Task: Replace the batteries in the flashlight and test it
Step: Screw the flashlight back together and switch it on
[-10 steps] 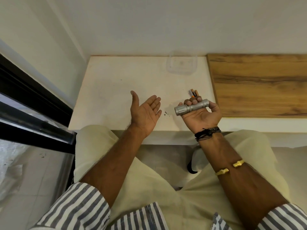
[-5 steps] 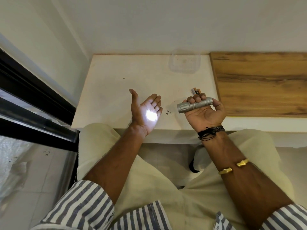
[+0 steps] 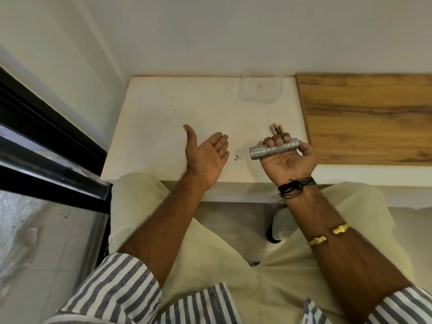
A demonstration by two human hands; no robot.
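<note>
My right hand (image 3: 288,161) grips a silver flashlight (image 3: 272,149), palm up, with the lens end pointing left toward my left hand. My left hand (image 3: 207,154) is held open, palm up and turned toward the lens, fingers apart, holding nothing. No light spot shows on the palm. Loose batteries (image 3: 276,129) with orange and black bands lie on the white tabletop (image 3: 163,127) just beyond my right fingers.
A clear plastic container (image 3: 260,88) stands at the back of the white tabletop against the wall. A wooden surface (image 3: 369,118) adjoins on the right. Small dark specks (image 3: 237,157) lie between my hands. A black window frame (image 3: 46,146) runs along the left.
Half a second ago a bright light spot shone on my left palm; now the spot is gone. Both hands stay in almost the same place.
</note>
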